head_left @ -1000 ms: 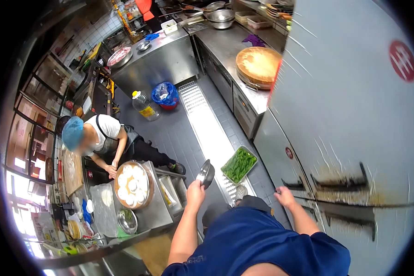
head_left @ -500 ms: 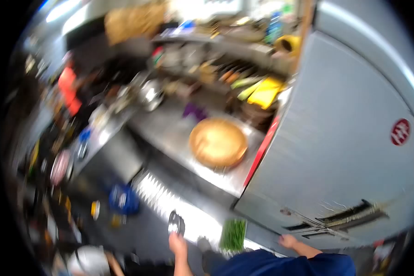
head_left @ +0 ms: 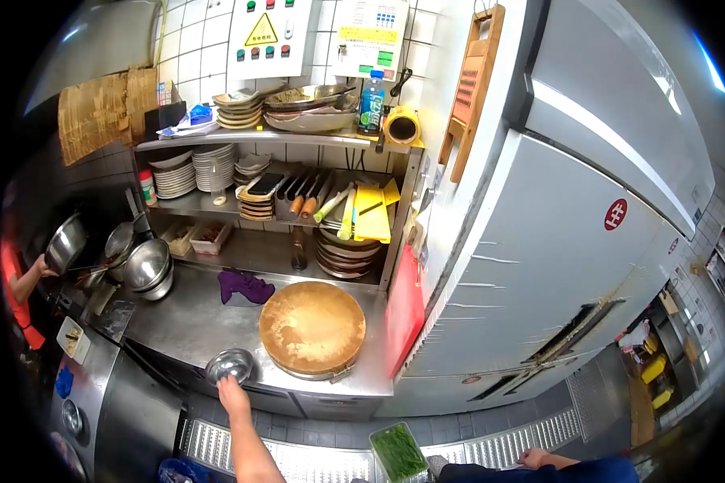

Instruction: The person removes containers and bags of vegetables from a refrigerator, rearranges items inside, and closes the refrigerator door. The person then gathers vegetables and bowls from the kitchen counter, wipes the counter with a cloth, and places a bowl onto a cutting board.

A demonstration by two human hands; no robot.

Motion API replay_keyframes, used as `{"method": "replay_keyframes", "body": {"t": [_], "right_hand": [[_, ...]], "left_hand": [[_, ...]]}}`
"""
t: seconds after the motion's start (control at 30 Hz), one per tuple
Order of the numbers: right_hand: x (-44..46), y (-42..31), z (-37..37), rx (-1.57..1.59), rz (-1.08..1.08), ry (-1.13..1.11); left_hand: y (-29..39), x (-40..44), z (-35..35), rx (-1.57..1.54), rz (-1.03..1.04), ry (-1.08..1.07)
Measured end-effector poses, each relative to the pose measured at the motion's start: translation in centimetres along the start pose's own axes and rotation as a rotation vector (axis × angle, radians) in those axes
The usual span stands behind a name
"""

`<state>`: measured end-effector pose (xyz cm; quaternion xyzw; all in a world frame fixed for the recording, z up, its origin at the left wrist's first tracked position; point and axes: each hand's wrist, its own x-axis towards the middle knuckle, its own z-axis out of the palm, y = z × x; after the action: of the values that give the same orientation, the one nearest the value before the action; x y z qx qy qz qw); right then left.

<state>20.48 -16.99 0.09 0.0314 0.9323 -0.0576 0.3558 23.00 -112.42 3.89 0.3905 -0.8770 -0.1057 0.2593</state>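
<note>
My left hand [head_left: 232, 391] reaches forward with its fingers closed on the rim of a small metal bowl [head_left: 229, 364]. The bowl is at the front edge of the steel counter [head_left: 177, 322]; I cannot tell whether it touches the surface. To its right sits a thick round chopping board [head_left: 312, 326], and a purple cloth [head_left: 246, 287] lies behind. My right hand [head_left: 532, 458] hangs low at the right, near the fridge's foot, fingers loosely bent and nothing visible in it. A clear tub of cut green vegetables [head_left: 399, 452] is low in front of my body.
A tall grey fridge [head_left: 532, 266] bounds the right side, beside a red board [head_left: 405, 314]. Shelves [head_left: 258, 213] hold plates, knives and a yellow cloth. Several metal bowls [head_left: 147, 266] stand at the counter's left. Another person's hand [head_left: 40, 266] holds a pan [head_left: 66, 244] at far left.
My view has swung toward the counter and steadied. My left hand has carried the bowl from above the floor grating forward to the counter edge. My right hand still hangs low.
</note>
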Motion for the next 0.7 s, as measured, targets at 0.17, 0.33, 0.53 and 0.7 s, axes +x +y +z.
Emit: {"method": "replay_keyframes", "body": {"t": [0.17,0.33,0.53,0.7], "right_hand": [[-6.3,2.4,2.2,0.090,0.171,-0.026],[-10.3,3.1,2.0,0.005,0.285,-0.066],[-9.6,-0.5,1.0,-0.074,0.320,-0.059],[-4.8,-4.7,-2.3,-0.208,0.054,-0.096]], "left_hand": [[-0.1,6.4,0.5,-0.117,-0.013,-0.174],[0.6,2.5,5.6,-0.248,-0.077,0.103],[2.3,-17.2,8.1,-0.441,-0.472,-0.196],[-1.6,-37.0,9.9,-0.264,-0.777,-0.849]]}}
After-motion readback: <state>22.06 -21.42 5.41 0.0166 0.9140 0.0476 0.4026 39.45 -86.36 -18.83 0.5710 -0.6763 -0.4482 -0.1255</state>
